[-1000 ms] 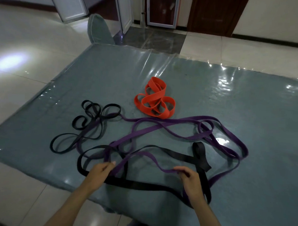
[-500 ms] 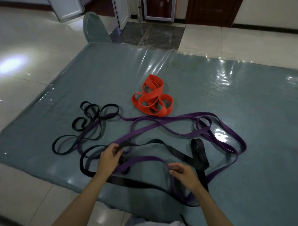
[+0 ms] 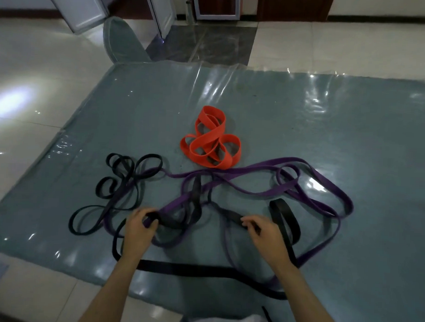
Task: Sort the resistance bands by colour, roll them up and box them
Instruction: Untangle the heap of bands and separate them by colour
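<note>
A tangle of resistance bands lies on the grey-blue covered table. The red band is coiled in a heap at the middle. Long purple bands loop across the right and centre. Thin black bands curl at the left. A wide black band runs along the near edge and up the right side. My left hand is closed on a bunch where purple and black strands cross. Level with it to the right, my right hand pinches the wide black band.
The table's near edge and left edge drop to a shiny tiled floor. A chair back with a grey cover stands at the far left corner. Doors line the far wall. No box is in view.
Both hands have moved forward onto the tangle's middle. The left hand has taken a new grip where black and purple cross; the right has shifted from purple to the wide black band.
</note>
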The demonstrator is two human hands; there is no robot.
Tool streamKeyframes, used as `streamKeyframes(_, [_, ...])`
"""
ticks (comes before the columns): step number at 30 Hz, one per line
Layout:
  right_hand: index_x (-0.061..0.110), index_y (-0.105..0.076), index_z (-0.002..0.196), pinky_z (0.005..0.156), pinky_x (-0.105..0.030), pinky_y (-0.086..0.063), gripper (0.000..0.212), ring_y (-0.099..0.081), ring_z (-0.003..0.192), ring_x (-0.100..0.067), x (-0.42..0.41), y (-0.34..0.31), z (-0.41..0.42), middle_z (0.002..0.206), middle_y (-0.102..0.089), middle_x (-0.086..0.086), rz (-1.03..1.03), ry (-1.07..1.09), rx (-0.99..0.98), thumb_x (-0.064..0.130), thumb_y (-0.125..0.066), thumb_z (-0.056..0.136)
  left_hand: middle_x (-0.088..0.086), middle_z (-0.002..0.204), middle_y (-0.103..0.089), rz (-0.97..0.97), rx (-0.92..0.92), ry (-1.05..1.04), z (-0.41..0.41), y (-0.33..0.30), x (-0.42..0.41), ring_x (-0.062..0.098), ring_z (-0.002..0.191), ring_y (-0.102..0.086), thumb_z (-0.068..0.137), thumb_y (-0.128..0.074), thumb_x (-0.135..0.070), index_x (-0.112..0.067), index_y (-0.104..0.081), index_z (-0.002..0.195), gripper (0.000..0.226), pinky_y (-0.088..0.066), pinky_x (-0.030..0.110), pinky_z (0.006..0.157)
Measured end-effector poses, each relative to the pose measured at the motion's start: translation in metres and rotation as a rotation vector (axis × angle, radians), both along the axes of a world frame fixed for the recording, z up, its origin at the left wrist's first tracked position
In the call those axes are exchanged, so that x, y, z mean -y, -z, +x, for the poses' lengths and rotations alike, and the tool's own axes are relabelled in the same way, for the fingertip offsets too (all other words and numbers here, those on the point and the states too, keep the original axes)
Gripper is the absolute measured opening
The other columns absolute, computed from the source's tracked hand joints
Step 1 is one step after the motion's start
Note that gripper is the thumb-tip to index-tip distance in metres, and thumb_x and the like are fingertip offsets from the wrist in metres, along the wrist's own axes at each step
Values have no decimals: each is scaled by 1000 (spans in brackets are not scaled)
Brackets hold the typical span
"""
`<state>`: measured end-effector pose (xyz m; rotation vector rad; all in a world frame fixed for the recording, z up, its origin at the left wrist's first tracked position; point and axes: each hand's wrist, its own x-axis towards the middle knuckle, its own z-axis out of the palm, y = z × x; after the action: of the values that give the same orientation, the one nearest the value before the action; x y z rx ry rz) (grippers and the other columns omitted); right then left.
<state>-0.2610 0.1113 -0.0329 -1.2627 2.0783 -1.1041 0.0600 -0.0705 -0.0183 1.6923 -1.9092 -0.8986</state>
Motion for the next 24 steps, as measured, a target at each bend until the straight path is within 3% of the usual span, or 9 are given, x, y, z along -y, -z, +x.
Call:
streamKeyframes(3, [17, -74, 119, 100, -57, -51, 41, -58, 124, -34, -5, -4, -10, 130, -66, -9, 56, 211, -324, 1, -82, 82, 26, 151, -47, -95, 271, -207, 18, 0, 2, 47, 137, -46, 85, -84, -7, -11, -60, 142, 62, -41, 63, 112])
streamKeyframes(6, [24, -49, 152, 119, -61, -29, 68, -31, 152, -39, -13, 1, -28, 162, -37, -18, 382, 376, -191, 18, -78, 90, 29, 153, -45, 221, 322, -332, 39, 3, 6, 47, 136, -48, 92, -79, -21, -10, -40, 155, 75, -43, 63, 109])
streamKeyframes(8, [21, -38, 159, 116, -59, -39, 74, -42, 143, -41, -23, 8, -39, 156, -43, -21, 449, 362, -42, 19, -74, 95, 30, 129, -64, 358, 187, -317, 50, 5, 7, 44, 106, -66, 97, -72, -11, 0, -55, 138, 45, -58, 58, 93])
streamKeyframes(10, [16, -40, 157, 107, -55, -49, 71, -55, 129, -41, -34, 14, -45, 142, -55, -23, 412, 352, 19, 13, -74, 94, 28, 114, -71, 328, 181, -303, 55, 4, 3, 38, 91, -67, 101, -64, -8, 5, -65, 120, 23, -59, 51, 86])
streamKeyframes(14, [12, -46, 149, 96, -49, -57, 58, -68, 112, -38, -48, 15, -54, 121, -71, -20, 363, 464, 191, 6, -70, 96, 18, 109, -72, 163, 211, -289, 46, 0, -10, 34, 97, -65, 105, -59, -19, -4, -69, 116, 21, -51, 44, 85])
streamKeyframes(17, [4, -64, 130, 93, -48, -59, 38, -71, 102, -35, -53, 19, -56, 117, -73, -20, 434, 334, 202, 15, -74, 95, 5, 95, -71, 217, 130, -194, 29, -9, -22, 30, 92, -66, 101, -65, -28, -12, -68, 100, 17, -53, 41, 80])
streamKeyframes(19, [3, -69, 125, 92, -44, -59, 34, -70, 101, -33, -53, 19, -53, 114, -72, -19, 484, 245, 183, 17, -74, 95, 4, 92, -71, 282, 62, -62, 8, -13, -33, 33, 97, -69, 98, -69, -22, -16, -66, 92, 9, -53, 38, 78])
streamKeyframes(22, [3, -68, 123, 85, -35, -56, 29, -70, 101, -32, -52, 15, -42, 110, -73, -18, 537, 161, 266, 12, -73, 96, -2, 114, -73, 418, -58, 180, -31, -11, -57, 25, 111, -68, 97, -75, -23, -20, -67, 115, 19, -55, 42, 97])
streamKeyframes(24, [8, -70, 118, 80, -26, -53, 22, -71, 103, -31, -52, 15, -31, 106, -74, -15, 524, 116, 280, 9, -72, 96, -13, 129, -62, 511, -26, 325, -58, -4, -75, 18, 120, -62, 96, -75, -35, -27, -59, 130, 38, -49, 31, 102])
